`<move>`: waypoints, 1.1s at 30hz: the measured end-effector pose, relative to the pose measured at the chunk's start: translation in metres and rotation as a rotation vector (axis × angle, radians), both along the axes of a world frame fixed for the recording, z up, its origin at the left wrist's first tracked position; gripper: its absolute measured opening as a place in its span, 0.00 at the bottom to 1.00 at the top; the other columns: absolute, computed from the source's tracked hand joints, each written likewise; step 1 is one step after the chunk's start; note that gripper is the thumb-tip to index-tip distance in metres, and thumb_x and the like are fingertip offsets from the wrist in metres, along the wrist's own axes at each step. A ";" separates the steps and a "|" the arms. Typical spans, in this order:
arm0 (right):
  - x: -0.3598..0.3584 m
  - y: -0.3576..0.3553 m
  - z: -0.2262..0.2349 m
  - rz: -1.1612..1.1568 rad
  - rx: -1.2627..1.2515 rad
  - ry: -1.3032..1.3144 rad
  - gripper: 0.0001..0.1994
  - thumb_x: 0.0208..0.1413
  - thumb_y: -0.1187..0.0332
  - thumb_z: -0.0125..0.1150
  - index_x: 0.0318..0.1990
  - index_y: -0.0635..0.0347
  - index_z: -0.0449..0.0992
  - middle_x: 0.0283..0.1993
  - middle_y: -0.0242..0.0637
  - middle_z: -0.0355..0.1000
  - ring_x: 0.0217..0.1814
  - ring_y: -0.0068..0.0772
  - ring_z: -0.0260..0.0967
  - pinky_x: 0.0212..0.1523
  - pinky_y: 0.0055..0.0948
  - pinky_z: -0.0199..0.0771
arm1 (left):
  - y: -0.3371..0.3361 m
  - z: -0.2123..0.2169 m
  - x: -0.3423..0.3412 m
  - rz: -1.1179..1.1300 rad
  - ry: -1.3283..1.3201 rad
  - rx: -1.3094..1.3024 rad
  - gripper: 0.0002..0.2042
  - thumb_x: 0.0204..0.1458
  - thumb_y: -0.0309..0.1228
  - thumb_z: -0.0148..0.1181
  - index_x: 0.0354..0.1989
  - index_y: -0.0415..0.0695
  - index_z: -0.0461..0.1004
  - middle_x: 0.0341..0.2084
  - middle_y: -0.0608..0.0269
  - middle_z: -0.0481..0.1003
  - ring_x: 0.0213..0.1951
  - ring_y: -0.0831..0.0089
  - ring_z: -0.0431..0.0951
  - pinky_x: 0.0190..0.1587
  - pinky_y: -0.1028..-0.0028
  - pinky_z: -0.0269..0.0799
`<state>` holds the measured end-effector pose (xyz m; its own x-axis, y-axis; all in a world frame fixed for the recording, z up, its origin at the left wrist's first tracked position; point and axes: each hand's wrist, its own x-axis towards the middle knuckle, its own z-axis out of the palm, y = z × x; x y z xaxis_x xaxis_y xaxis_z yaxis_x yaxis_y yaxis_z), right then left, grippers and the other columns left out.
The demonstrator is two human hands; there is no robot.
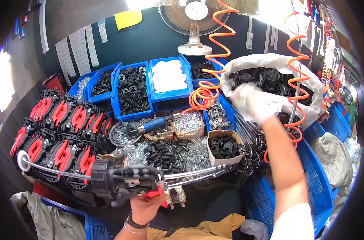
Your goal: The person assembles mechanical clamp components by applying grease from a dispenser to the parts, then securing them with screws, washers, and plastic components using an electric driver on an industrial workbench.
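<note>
My left hand (148, 206) is wrapped round the red and black handle of a bar clamp (126, 178). A black knob-like body sits on the clamp, and its long metal bar runs left to a round white end that is smeared by motion. My right hand (250, 102), in a white glove, reaches to the near edge of a white sack (240, 64) of black plastic parts (266, 78). Motion blurs its fingers, so whether they hold anything cannot be seen. Below that hand lie several thin metal rods (246, 130).
Red and black clamp jaws (60, 114) are stacked at the left. Blue bins (151, 109) of black and white parts line the back, with loose fasteners (198, 154) in front. Orange coiled hoses (226, 30) hang down, one joined to a blue air tool (154, 125). A fan (194, 48) stands behind.
</note>
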<state>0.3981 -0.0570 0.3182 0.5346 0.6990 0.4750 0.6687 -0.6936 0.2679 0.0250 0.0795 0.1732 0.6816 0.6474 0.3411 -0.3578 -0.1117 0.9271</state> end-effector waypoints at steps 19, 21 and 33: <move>0.027 -0.059 0.008 0.378 0.583 -0.122 0.14 0.58 0.73 0.57 0.52 0.59 0.74 0.47 0.52 0.76 0.43 0.53 0.76 0.47 0.42 0.75 | -0.024 -0.038 0.034 -0.679 0.103 -0.533 0.24 0.54 0.51 0.67 0.36 0.41 0.67 0.21 0.70 0.67 0.22 0.81 0.67 0.27 0.78 0.67; -0.112 -0.034 -0.024 0.519 0.150 -0.165 0.11 0.51 0.74 0.60 0.44 0.62 0.75 0.37 0.44 0.71 0.37 0.48 0.72 0.40 0.40 0.75 | -0.019 -0.060 0.027 -0.759 0.128 -0.526 0.21 0.54 0.47 0.68 0.35 0.41 0.67 0.22 0.70 0.68 0.23 0.82 0.67 0.27 0.78 0.67; -0.241 -0.080 -0.150 0.569 0.697 0.748 0.29 0.50 0.61 0.72 0.56 0.66 0.71 0.47 0.48 0.72 0.44 0.49 0.73 0.46 0.43 0.75 | -0.092 -0.100 0.010 -0.499 0.415 -0.237 0.06 0.60 0.29 0.58 0.39 0.38 0.75 0.26 0.68 0.75 0.26 0.83 0.72 0.28 0.78 0.68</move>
<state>0.1570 -0.1365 0.1679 0.5368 0.6402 0.5495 0.7603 -0.0847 -0.6440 0.0352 -0.0128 0.0736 0.9609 0.2471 -0.1248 0.0763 0.1970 0.9774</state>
